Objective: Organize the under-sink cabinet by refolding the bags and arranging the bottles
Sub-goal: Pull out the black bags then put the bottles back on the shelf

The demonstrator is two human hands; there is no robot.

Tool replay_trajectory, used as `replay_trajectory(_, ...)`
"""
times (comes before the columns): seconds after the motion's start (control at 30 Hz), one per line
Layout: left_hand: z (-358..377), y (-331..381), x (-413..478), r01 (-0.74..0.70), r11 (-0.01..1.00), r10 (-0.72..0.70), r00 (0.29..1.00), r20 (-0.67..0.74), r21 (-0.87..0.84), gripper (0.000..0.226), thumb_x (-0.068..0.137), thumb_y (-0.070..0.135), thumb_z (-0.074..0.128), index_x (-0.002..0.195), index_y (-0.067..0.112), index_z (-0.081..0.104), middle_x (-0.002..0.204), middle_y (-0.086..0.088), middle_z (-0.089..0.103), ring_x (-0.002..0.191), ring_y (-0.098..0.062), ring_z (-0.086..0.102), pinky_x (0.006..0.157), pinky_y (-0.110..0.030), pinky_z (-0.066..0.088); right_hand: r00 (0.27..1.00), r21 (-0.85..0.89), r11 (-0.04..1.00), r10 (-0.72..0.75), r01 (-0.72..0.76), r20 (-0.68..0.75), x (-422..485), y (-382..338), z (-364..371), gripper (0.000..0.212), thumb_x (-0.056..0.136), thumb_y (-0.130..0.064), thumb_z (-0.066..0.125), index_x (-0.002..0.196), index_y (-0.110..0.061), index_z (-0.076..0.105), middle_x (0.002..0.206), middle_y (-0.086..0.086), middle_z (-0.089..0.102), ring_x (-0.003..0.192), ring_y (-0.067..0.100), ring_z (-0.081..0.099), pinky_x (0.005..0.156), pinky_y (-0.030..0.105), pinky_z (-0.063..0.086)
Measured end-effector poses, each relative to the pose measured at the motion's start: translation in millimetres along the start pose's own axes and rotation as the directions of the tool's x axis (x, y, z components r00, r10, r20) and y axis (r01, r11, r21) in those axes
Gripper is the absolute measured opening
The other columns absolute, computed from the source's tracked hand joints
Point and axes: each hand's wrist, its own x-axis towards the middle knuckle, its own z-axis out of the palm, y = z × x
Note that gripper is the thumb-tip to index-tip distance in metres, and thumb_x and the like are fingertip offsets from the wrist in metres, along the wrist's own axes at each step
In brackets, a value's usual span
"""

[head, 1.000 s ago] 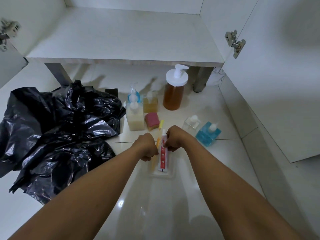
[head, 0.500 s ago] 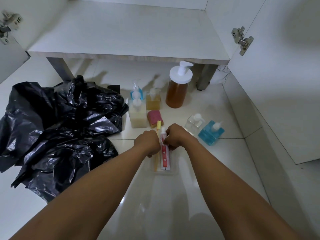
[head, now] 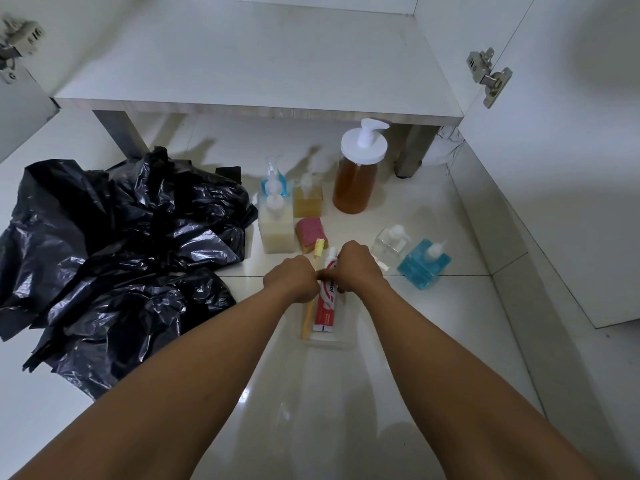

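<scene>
we note left hand [head: 291,278] curled on yellow toothbrush [head: 311,296], right hand [head: 356,266] pinching toothpaste tube [head: 325,306]; both over clear tray [head: 341,341]; black bags [head: 114,251] crumpled left.

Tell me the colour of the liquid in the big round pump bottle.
Amber-brown, under a white pump cap; big round pump bottle, head view.

A glossy white tiled floor [head: 433,323] carries crumpled black plastic bags [head: 114,258] at left, a tall amber pump bottle [head: 355,181], four small square pump bottles, a pink sponge [head: 310,230] and a clear shallow tray [head: 332,336].
</scene>
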Motion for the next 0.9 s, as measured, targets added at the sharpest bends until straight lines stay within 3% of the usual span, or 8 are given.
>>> replay_trajectory(0.17, 0.0, -1.5, 0.8, 0.006, 1.0, -0.006, 1.0, 0.009, -0.013, 0.023, 0.093, 0.03, 0.063, 0.104, 0.016, 0.049, 0.098, -0.002, 0.056, 0.09, -0.023, 0.059, 0.079, -0.035, 0.054, 1.0, -0.001, 1.0, 0.0, 0.0, 0.002, -4.1, -3.0, -1.2, 0.043, 0.079, -0.045, 0.08, 0.097, -0.016, 0.053, 0.088, 0.001, 0.061, 0.072, 0.017, 0.063, 0.068, 0.028, 0.054)
replay_trajectory(0.33, -0.6, -1.7, -1.2, 0.017, 0.999, -0.017, 1.0, 0.01, -0.048, 0.026, 0.092, 0.033, 0.063, 0.106, 0.014, 0.052, 0.094, -0.001, 0.056, 0.085, -0.021, 0.06, 0.07, -0.033, 0.05, 0.999, 0.0, 1.0, 0.004, -0.004, 0.034, -4.7, -4.7, -2.9, 0.046, 0.077, -0.051, 0.08, 0.094, -0.014, 0.056, 0.088, 0.004, 0.067, 0.069, 0.018, 0.068, 0.058, 0.025, 0.051)
replay_trajectory(0.43, -3.7, -3.1, -4.1, 0.023, 0.993, -0.024, 1.0, -0.012, -0.114, 0.035, 0.085, 0.045, 0.07, 0.099, 0.015, 0.058, 0.089, -0.001, 0.06, 0.077, -0.021, 0.063, 0.059, -0.029, 0.046, 0.995, -0.047, 0.999, 0.014, -0.018, -0.097, -8.5, 2.2, -7.3, 0.057, 0.077, -0.065, 0.072, 0.099, -0.015, 0.058, 0.092, 0.004, 0.067, 0.078, 0.019, 0.067, 0.064, 0.029, 0.053)
replay_trajectory(0.53, -8.9, -6.8, -10.3, 0.024, 0.98, -0.046, 0.993, -0.109, -0.196, 0.04, 0.081, 0.049, 0.074, 0.094, 0.015, 0.055, 0.093, -0.003, 0.062, 0.083, -0.026, 0.064, 0.062, -0.03, 0.046, 0.976, -0.055, 0.994, 0.077, -0.09, -0.204, -19.0, 16.0, -11.4, 0.051, 0.086, -0.053, 0.067, 0.118, -0.018, 0.05, 0.11, 0.004, 0.063, 0.094, 0.023, 0.065, 0.075, 0.035, 0.055)
replay_trajectory(0.6, -8.6, -11.1, -16.6, 0.047, 0.974, -0.078, 0.988, -0.133, -0.221, 0.037, 0.082, 0.039, 0.073, 0.1, 0.014, 0.051, 0.099, -0.005, 0.059, 0.087, -0.028, 0.064, 0.065, -0.032, 0.047, 0.978, 0.059, 0.984, 0.172, -0.166, -0.12, -26.3, 22.6, -11.5, 0.061, 0.085, -0.042, 0.072, 0.131, -0.017, 0.04, 0.12, 0.006, 0.059, 0.101, 0.025, 0.064, 0.077, 0.035, 0.058)
replay_trajectory(0.67, -3.1, -15.2, -21.9, 0.093, 0.967, -0.116, 0.989, -0.087, -0.237, 0.036, 0.084, 0.029, 0.071, 0.106, 0.011, 0.048, 0.102, -0.007, 0.056, 0.086, -0.03, 0.065, 0.064, -0.033, 0.05, 0.962, 0.205, 0.94, 0.266, -0.273, 0.061, -35.6, 23.6, -11.9, 0.068, 0.083, -0.035, 0.077, 0.132, -0.012, 0.035, 0.116, 0.009, 0.058, 0.093, 0.026, 0.067, 0.069, 0.035, 0.061)
replay_trajectory(0.77, 6.4, -16.9, -26.5, 0.147, 0.938, -0.154, 0.988, 0.001, -0.313, 0.021, 0.087, 0.012, 0.068, 0.1, 0.006, 0.052, 0.106, -0.011, 0.059, 0.078, -0.032, 0.066, 0.062, -0.038, 0.062, 0.908, 0.273, 0.884, 0.3, -0.38, 0.291, -46.7, 23.3, -9.3, 0.042, 0.088, -0.022, 0.075, 0.118, -0.004, 0.051, 0.104, 0.015, 0.064, 0.082, 0.029, 0.071, 0.073, 0.042, 0.063)
replay_trajectory(0.9, 10.5, -14.6, -29.1, 0.173, 0.877, -0.166, 0.985, 0.055, -0.448, 0.024, 0.088, -0.003, 0.063, 0.11, 0.007, 0.062, 0.111, -0.014, 0.06, 0.085, -0.035, 0.067, 0.07, -0.046, 0.063, 0.919, 0.315, 0.875, 0.288, -0.367, 0.269, -54.5, 24.6, -5.7, 0.025, 0.092, -0.007, 0.067, 0.113, -0.006, 0.054, 0.109, 0.013, 0.063, 0.094, 0.031, 0.069, 0.083, 0.044, 0.061)
